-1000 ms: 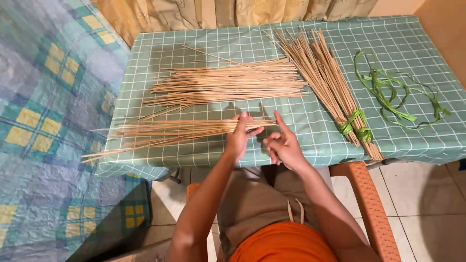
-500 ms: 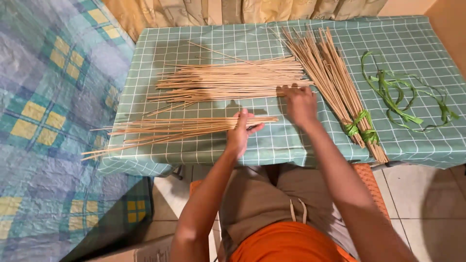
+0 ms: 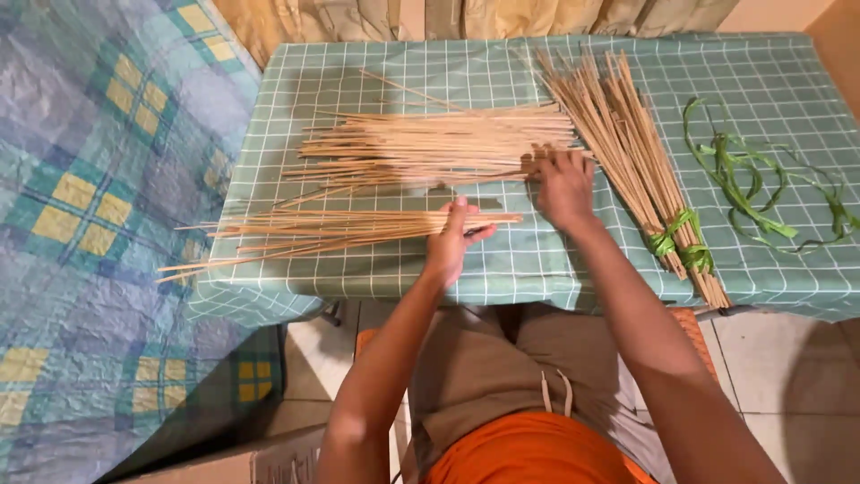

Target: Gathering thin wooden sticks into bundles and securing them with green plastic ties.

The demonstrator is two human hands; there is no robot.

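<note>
My left hand [image 3: 452,240] grips the near bundle of thin tan sticks [image 3: 331,229] at its right end, on the green checked tablecloth [image 3: 358,269]. My right hand [image 3: 561,184] rests with its fingers on the right end of a second loose pile of sticks [image 3: 430,148] further back. To the right lies a third bundle of sticks [image 3: 618,134], tied near its lower end with green leaf strips [image 3: 678,244].
Loose green leaf strips [image 3: 752,179] lie on the table's right side. A blue and yellow patterned bedspread [image 3: 98,206] borders the table on the left. Beige cloth [image 3: 376,18] hangs behind the table. The tiled floor [image 3: 788,358] shows at lower right.
My right hand left the near bundle and reached back to the end of the middle pile. My left hand has kept its hold on the near bundle.
</note>
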